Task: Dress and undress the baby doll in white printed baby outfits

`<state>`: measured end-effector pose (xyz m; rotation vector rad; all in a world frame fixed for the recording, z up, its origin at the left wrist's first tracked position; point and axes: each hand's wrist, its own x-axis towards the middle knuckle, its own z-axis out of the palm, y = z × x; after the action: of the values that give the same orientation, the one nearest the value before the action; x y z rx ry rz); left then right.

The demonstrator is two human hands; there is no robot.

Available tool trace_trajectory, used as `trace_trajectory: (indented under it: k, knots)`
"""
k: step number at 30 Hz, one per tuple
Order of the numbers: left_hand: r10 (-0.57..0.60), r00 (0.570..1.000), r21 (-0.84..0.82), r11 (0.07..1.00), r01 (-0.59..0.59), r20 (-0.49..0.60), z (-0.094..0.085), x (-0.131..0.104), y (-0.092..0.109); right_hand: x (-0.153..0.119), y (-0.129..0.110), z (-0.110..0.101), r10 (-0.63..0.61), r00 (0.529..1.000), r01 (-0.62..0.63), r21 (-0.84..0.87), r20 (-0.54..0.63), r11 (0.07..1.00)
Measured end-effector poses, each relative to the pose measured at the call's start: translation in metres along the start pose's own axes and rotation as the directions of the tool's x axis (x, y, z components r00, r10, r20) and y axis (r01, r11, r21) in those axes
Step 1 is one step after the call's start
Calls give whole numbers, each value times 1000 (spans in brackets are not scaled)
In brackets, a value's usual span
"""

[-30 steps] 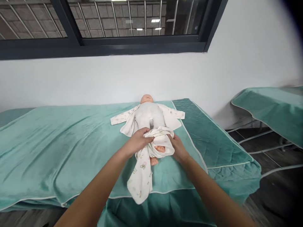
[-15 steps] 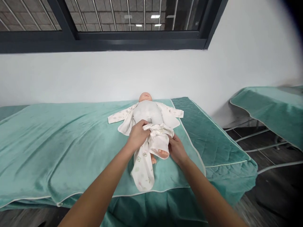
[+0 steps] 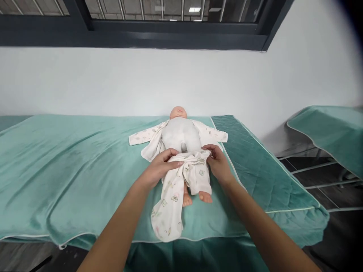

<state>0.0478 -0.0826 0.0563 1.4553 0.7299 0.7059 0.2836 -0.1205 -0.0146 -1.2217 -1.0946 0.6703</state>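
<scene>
A baby doll (image 3: 181,132) lies on its back on the green bed cover, wearing an open white patterned jacket (image 3: 147,136) with its sleeves spread. White patterned pants (image 3: 171,202) lie over its legs. One pant leg is on the doll's right-hand-side leg in view, the foot showing below its cuff; the other hangs flat beside the second bare foot. My left hand (image 3: 161,166) pinches the waistband at its left side. My right hand (image 3: 217,160) grips the waistband's right side near the doll's hip.
The green bed (image 3: 85,170) spreads wide to the left, with a darker quilted part (image 3: 255,170) at right. Behind stands a white wall (image 3: 141,83) under a barred window. Another green-covered bed (image 3: 334,132) with metal bars is at far right.
My right hand has moved up from beside the foot to the waistband. The right pant leg is pulled higher, and the foot now sticks out of it. The view has shifted slightly.
</scene>
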Motion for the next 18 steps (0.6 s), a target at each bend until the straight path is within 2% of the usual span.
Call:
trace_trajectory:
  k: [2, 4, 5, 7, 8, 10, 12, 13, 14, 18]
  knots:
    - [-26, 1000, -69, 997, 27, 16, -2, 0, -8, 4, -14, -4, -57, 993, 62, -44, 107, 997]
    - [-22, 999, -141, 990, 17, -29, -2, 3, -15, 7, -38, -5, -109, 962, 128, -62, 249, 990]
    - [-9, 998, -168, 986, -3, -67, -1, 4, -18, 9, -51, -4, -110, 931, 141, -66, 349, 988]
    - [24, 988, -202, 978, -55, -150, 3, 8, -23, 18, -77, 1, -18, 849, 118, -155, 528, 981]
    - [40, 982, -210, 974, -79, -184, 5, 10, -25, 24, -87, 5, 51, 800, 106, -225, 597, 969]
    - [55, 974, -222, 969, -105, -219, 8, 14, -30, 40, -98, 15, 215, 646, 89, -351, 733, 932]
    - [43, 972, -253, 962, -102, -230, 9, 18, -35, 55, -96, 25, 321, 496, 85, -413, 806, 907]
    - [30, 972, -270, 958, -95, -232, 8, 19, -38, 62, -91, 29, 336, 458, 73, -412, 823, 908]
    - [18, 973, -286, 954, -86, -232, 7, 20, -40, 67, -84, 32, 324, 453, 52, -388, 830, 920]
    - [-16, 982, -245, 969, -32, -191, 0, 21, -43, 71, -56, 34, 193, 557, -126, -147, 808, 981]
